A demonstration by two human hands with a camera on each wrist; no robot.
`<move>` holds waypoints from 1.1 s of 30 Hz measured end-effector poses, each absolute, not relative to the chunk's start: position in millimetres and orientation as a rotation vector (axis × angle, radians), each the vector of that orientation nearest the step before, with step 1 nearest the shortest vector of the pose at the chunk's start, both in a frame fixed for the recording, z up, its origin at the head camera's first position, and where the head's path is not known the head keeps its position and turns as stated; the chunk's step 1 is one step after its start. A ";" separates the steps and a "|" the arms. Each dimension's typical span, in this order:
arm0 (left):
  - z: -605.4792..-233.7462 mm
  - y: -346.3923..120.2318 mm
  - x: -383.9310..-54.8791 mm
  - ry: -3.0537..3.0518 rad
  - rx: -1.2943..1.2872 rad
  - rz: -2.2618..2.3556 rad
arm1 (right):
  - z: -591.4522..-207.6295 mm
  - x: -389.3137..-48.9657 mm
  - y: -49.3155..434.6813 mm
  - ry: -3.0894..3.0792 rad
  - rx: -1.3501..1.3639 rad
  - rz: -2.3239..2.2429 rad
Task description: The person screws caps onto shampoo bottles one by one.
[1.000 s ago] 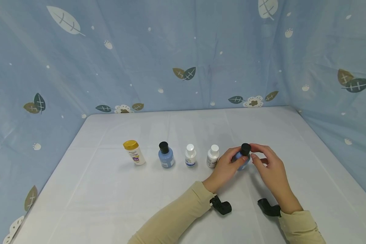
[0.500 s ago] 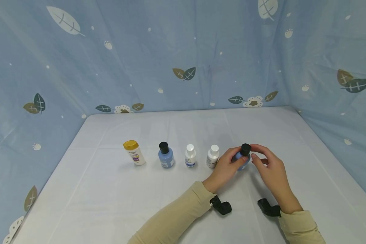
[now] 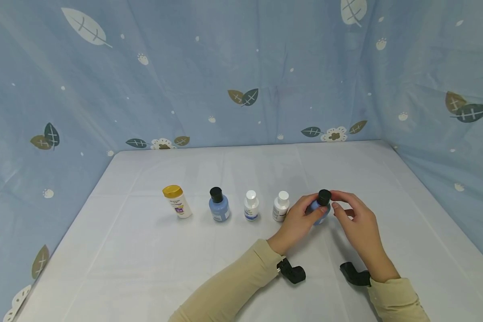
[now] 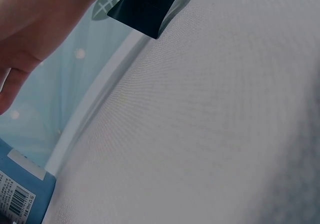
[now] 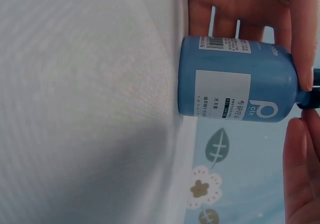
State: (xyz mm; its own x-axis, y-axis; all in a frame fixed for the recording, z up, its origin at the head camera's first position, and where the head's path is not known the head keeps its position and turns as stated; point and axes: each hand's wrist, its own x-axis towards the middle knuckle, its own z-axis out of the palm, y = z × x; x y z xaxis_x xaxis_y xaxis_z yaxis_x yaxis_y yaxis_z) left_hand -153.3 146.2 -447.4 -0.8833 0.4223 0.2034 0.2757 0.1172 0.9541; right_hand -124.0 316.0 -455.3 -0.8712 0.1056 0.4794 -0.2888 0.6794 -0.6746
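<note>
A blue shampoo bottle (image 5: 237, 78) with a black cap (image 3: 324, 197) stands upright at the right end of a row. My left hand (image 3: 295, 223) grips it from the left, thumb (image 5: 304, 38) against the neck and other fingers behind the body. Bent fingers of my right hand (image 3: 358, 221) come in from the right, tips right at the side of the cap. In the left wrist view, the bottle's barcode side (image 4: 30, 191) shows at lower left and my right hand (image 4: 35, 28) above it.
Leftward along the row stand two small white bottles (image 3: 281, 206) (image 3: 251, 205), another blue bottle (image 3: 219, 208) and a yellow-capped white bottle (image 3: 179, 203). White cloth (image 3: 124, 268) covers the table. A patterned blue curtain (image 3: 201, 67) hangs behind. Black wrist mounts (image 3: 293, 273) sit under both forearms.
</note>
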 end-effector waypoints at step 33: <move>-428.3 142.3 -143.9 2.283 0.661 1.854 | -431.5 -114.8 303.9 -2.417 0.184 1.152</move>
State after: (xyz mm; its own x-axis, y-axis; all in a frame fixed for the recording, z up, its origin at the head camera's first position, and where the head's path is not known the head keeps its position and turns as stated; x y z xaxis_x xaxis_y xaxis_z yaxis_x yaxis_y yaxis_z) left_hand -143.9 142.3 -428.3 -0.8961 0.4091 0.1723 0.2525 0.1507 0.9558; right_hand -114.8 303.9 -431.5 -0.8881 0.0724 0.4539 -0.3071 0.6414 -0.7031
